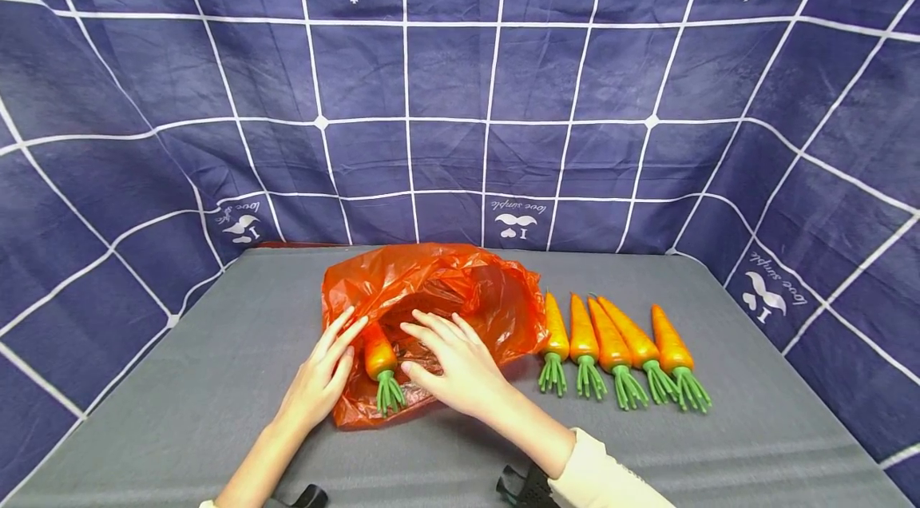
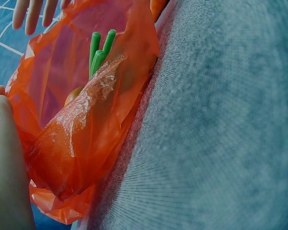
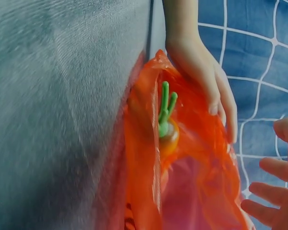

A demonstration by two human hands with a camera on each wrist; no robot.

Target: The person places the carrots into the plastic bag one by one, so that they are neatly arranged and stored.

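Note:
A thin red-orange plastic bag (image 1: pixel 431 284) lies on the grey table, its mouth facing me. One carrot (image 1: pixel 378 352) rests in the left part of the mouth, its green stem tops toward me; the right wrist view shows its green stems (image 3: pixel 165 108) over the bag's edge. Against the bag's left side my left hand (image 1: pixel 319 376) lies with fingers extended, touching the plastic next to the carrot. Over the bag's opening hovers my right hand (image 1: pixel 456 364), fingers spread and holding nothing; its fingers also show at the right of the right wrist view.
Right of the bag, several orange carrots (image 1: pixel 614 340) lie side by side with green tops toward me; the leftmost is close against the bag. A blue curtain (image 1: pixel 460 77) with white grid lines hangs behind and around the grey table (image 1: pixel 244 332).

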